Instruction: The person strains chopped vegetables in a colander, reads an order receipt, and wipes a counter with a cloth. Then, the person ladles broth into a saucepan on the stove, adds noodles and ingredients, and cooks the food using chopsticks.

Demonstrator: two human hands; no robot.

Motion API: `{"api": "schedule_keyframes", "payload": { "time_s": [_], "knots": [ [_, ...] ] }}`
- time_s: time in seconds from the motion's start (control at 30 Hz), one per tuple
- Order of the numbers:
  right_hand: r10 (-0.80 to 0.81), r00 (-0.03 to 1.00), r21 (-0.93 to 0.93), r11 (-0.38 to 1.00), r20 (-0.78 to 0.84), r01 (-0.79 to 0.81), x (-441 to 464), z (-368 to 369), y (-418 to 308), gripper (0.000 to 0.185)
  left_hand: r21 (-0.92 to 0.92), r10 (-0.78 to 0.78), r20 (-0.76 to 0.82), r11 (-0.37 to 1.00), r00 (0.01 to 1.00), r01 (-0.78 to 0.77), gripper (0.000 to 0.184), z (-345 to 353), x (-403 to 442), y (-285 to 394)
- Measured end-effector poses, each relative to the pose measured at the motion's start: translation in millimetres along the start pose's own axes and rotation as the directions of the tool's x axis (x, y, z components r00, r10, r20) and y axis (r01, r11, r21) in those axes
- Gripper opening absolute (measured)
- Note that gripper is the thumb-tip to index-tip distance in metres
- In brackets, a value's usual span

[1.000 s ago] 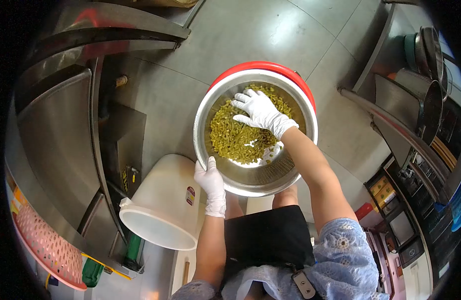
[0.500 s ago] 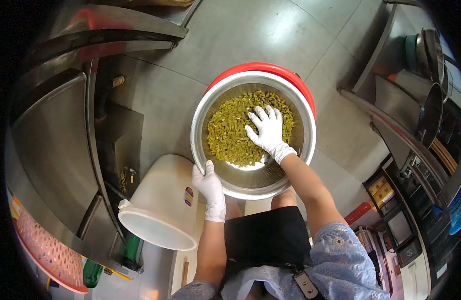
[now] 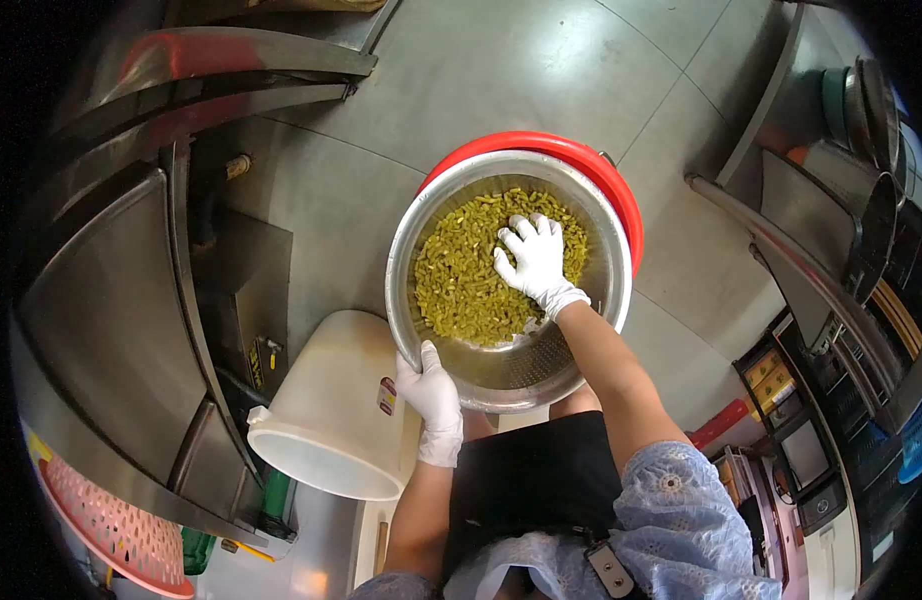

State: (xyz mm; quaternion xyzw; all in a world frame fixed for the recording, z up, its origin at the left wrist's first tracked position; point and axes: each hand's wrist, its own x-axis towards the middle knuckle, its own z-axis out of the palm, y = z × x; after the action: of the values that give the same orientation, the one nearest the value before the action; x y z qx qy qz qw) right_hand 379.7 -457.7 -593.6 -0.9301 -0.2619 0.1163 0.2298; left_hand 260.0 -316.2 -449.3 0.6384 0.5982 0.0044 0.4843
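A metal colander point(image 3: 501, 378) with a perforated wall sits over a red tub point(image 3: 621, 200), whose rim shows behind it. Inside lie many chopped green vegetable pieces point(image 3: 461, 270), perhaps pickled beans; the exact kind is unclear. My right hand point(image 3: 534, 260), in a white glove, rests on the pieces with its fingers spread. At the near left, my gloved left hand point(image 3: 431, 390) grips the colander's rim, thumb on top and the other fingers partly hidden below. The colander's near wall is bare of pieces.
A white plastic bucket point(image 3: 331, 400) lies tipped beside my left forearm. Steel equipment point(image 3: 121, 310) lines the left side, with a pink perforated basket point(image 3: 111, 520) at lower left. Pans and racks stand on the right above a grey tiled floor point(image 3: 481, 70).
The colander has shifted slightly toward me, its near side lower, and more of the red rim shows. My left hand has moved slightly down and right with it. My right hand stays on the pieces.
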Motion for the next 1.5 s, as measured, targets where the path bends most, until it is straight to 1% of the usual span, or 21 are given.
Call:
{"api": "schedule_keyframes", "payload": {
  "time_s": [0.17,0.23,0.37,0.47,0.53,0.77,0.87,0.97,1.03,1.17,1.23,1.37,1.47,1.5],
  "knots": [
    [-0.015,1.0,-0.013,1.0,-0.013,0.014,2.2,1.0,2.0,0.028,0.038,0.003,0.002,0.999,1.0,-0.003,0.025,-0.6,-0.4,-0.2],
    [-0.012,1.0,-0.007,1.0,-0.006,0.012,3.2,1.4,2.6,0.028,0.008,0.006,-0.014,1.0,1.0,-0.006,0.025,0.6,-0.6,-0.9],
    [-0.011,1.0,-0.003,1.0,0.005,0.011,5.7,0.5,3.7,0.027,0.031,-0.002,-0.012,1.0,1.0,0.002,0.026,1.0,0.2,-1.9],
    [-0.013,1.0,-0.008,1.0,0.006,0.013,7.5,0.7,4.7,0.027,-0.008,0.003,-0.018,1.0,1.0,-0.003,0.025,2.4,-1.5,2.5],
    [-0.014,1.0,-0.005,1.0,0.008,0.014,8.9,1.2,5.5,0.027,0.046,-0.027,-0.009,0.999,1.0,0.028,0.024,1.3,-1.7,2.2],
    [-0.023,0.999,-0.003,1.0,0.023,0.023,11.0,1.7,8.5,0.027,0.067,-0.008,-0.017,0.998,1.0,0.009,0.023,2.7,-2.4,3.4],
    [-0.022,0.999,0.006,1.0,0.023,0.022,11.6,3.1,9.6,0.026,0.038,-0.029,-0.025,0.999,0.999,0.029,0.023,3.2,-3.3,3.4],
    [-0.022,0.999,-0.001,1.0,0.027,0.022,11.7,3.1,10.6,0.025,0.053,-0.013,-0.013,0.999,1.0,0.014,0.024,2.4,-2.8,3.4],
    [-0.026,0.999,0.003,1.0,0.026,0.026,13.0,3.7,11.3,0.025,0.085,-0.031,-0.013,0.996,0.999,0.032,0.024,2.3,-3.0,5.4],
    [-0.026,0.999,0.002,1.0,0.044,0.025,13.4,3.4,12.8,0.024,0.083,-0.024,-0.004,0.996,1.0,0.025,0.024,2.0,-2.3,2.3],
    [-0.027,0.999,0.001,1.0,0.043,0.027,14.0,3.9,13.5,0.024,0.058,0.006,0.009,0.998,1.0,-0.007,0.024,2.3,-2.1,2.2],
    [-0.016,0.997,0.015,1.0,0.069,0.015,14.1,4.6,14.4,0.025,0.085,-0.013,0.023,0.996,1.0,0.011,0.026,0.7,-2.3,0.5],
    [-0.034,0.998,0.004,0.999,0.044,0.034,14.9,4.2,15.4,0.023,0.08,-0.011,0.013,0.997,1.0,0.01,0.026,0.5,-1.2,-2.9],
    [-0.032,0.999,0.005,0.999,0.044,0.032,15.0,4.4,15.3,0.023,0.105,-0.007,0.011,0.994,1.0,0.006,0.026,0.0,-1.5,-2.4]
  ]
}}
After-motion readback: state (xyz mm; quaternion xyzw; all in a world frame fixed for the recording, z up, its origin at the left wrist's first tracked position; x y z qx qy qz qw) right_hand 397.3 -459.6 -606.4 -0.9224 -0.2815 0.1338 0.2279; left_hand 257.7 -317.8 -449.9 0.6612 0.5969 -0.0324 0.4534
